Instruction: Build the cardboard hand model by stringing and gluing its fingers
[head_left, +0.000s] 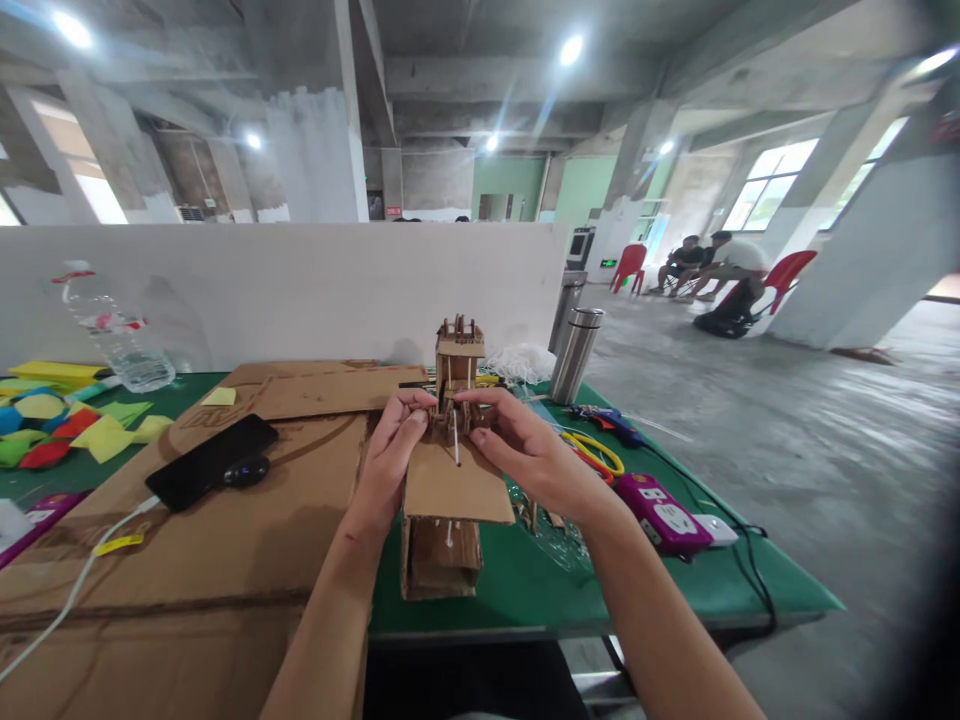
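A handmade cardboard model (pixel 457 485) stands before me on the green table, with an open box-like base and a tall upright part at its back. From its middle a thin white stick (pixel 456 440) runs down to a hole in the flat top. My left hand (pixel 401 430) pinches the model's small cardboard pieces from the left, thumb and fingers closed. On the other side my right hand (pixel 517 440) grips the same middle section, its fingers curved around the edge. The exact pieces between the fingertips are partly hidden.
Cardboard sheets (pixel 300 540) cover the table's left, bearing a black phone (pixel 214 460) and a mouse (pixel 247 471). A plastic bottle (pixel 120 335) stands behind. To the right are a steel flask (pixel 577 355), a glue gun (pixel 609 422), a purple power strip (pixel 664 515) and cables.
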